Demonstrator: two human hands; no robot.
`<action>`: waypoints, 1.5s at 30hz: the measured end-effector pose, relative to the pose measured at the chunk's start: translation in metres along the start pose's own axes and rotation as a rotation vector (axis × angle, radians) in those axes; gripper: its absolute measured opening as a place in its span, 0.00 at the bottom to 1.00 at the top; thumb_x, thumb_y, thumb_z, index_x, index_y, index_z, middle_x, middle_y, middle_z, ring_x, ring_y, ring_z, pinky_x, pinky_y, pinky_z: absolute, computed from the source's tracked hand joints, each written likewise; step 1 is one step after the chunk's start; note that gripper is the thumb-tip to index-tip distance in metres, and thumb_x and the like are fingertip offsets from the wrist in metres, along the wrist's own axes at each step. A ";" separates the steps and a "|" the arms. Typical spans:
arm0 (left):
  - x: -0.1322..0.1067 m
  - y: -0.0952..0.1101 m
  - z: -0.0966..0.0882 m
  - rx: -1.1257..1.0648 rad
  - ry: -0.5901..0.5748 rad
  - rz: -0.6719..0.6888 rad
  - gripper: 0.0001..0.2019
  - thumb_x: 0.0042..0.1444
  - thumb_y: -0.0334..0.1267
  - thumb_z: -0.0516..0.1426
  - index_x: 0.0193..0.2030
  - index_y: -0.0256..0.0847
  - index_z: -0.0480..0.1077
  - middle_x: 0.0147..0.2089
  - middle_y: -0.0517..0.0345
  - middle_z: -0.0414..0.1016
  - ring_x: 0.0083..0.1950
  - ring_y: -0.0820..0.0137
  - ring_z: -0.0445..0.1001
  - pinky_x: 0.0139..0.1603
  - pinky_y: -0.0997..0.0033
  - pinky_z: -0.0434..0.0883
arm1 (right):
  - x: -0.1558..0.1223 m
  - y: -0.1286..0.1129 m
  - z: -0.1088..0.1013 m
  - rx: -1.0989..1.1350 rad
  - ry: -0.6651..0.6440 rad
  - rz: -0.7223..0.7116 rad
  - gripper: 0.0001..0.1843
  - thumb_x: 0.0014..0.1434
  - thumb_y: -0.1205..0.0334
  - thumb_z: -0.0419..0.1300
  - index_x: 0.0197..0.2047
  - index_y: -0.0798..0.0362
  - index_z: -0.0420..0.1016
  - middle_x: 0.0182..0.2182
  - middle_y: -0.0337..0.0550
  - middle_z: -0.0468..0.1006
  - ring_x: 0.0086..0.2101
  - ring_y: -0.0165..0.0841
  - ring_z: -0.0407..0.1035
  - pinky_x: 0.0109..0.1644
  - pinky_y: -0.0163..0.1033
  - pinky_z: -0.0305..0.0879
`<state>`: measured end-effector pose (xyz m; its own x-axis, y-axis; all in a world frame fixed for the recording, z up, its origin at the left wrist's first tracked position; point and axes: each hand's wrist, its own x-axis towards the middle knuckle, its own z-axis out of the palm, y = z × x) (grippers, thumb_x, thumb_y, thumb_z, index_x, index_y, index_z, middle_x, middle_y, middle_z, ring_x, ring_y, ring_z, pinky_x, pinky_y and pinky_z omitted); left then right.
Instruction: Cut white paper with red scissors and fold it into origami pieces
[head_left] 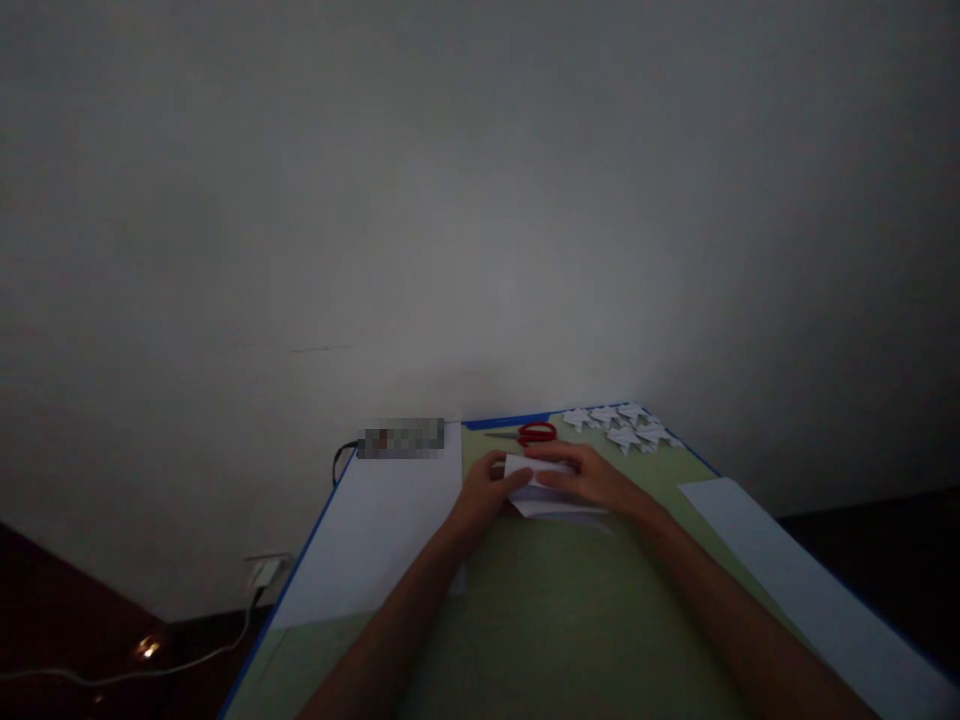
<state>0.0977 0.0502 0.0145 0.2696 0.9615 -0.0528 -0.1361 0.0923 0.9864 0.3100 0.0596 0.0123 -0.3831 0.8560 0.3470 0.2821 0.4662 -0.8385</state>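
Note:
Between my two hands is a folded piece of white paper (559, 507), raised a little at its near edge over the green table top. My left hand (486, 488) grips its left end, thumb on top and fingers behind. On the right, my right hand (585, 476) pinches the upper part, with the thumb lying across the paper and the fingers along the far edge. Just beyond the hands lies a pair of scissors (536, 433) with red handles, blades pointing left. Parts of the paper are hidden under my fingers.
Several white paper stars (622, 437) lie at the back right. White sheets (375, 530) cover the left side, and a long white strip (787, 560) runs along the right edge. A blurred-out object (401, 438) with a cable sits back left. The wall (480, 250) rises behind the table.

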 end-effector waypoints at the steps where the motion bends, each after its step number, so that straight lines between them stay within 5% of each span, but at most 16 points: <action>1: 0.000 0.000 0.000 0.002 -0.006 0.006 0.25 0.43 0.43 0.74 0.45 0.37 0.75 0.39 0.48 0.83 0.34 0.62 0.82 0.33 0.67 0.76 | 0.000 0.001 0.001 -0.012 -0.002 0.006 0.23 0.60 0.54 0.69 0.58 0.48 0.81 0.59 0.50 0.81 0.61 0.48 0.73 0.69 0.58 0.63; 13: 0.002 -0.004 -0.001 0.020 0.016 0.033 0.24 0.46 0.49 0.74 0.44 0.37 0.77 0.42 0.44 0.85 0.39 0.60 0.83 0.42 0.63 0.77 | 0.000 -0.004 0.002 -0.093 0.061 -0.024 0.22 0.55 0.66 0.68 0.54 0.46 0.85 0.54 0.47 0.84 0.57 0.47 0.75 0.68 0.59 0.62; 21: 0.007 -0.008 -0.001 0.000 0.012 0.037 0.23 0.45 0.48 0.74 0.43 0.36 0.78 0.41 0.44 0.85 0.37 0.61 0.83 0.39 0.65 0.76 | 0.002 -0.003 0.007 -0.065 0.075 -0.050 0.15 0.63 0.53 0.65 0.52 0.45 0.86 0.51 0.48 0.86 0.54 0.46 0.77 0.65 0.59 0.67; 36: 0.003 -0.004 0.001 0.001 0.009 0.027 0.25 0.42 0.46 0.75 0.43 0.35 0.77 0.39 0.45 0.85 0.36 0.60 0.82 0.37 0.66 0.75 | 0.001 -0.001 0.008 -0.060 0.145 0.015 0.17 0.57 0.62 0.70 0.51 0.48 0.85 0.51 0.48 0.85 0.54 0.46 0.77 0.65 0.57 0.67; 45: 0.008 -0.007 0.003 -0.046 0.061 0.073 0.28 0.52 0.61 0.67 0.44 0.36 0.78 0.36 0.51 0.81 0.35 0.64 0.78 0.34 0.70 0.71 | 0.005 -0.005 0.003 0.006 0.160 0.043 0.23 0.66 0.43 0.61 0.53 0.49 0.84 0.55 0.49 0.83 0.58 0.46 0.74 0.68 0.56 0.63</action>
<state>0.1035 0.0566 0.0080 0.1994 0.9799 0.0082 -0.1969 0.0318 0.9799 0.3040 0.0609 0.0166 -0.2259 0.9001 0.3725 0.2894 0.4271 -0.8566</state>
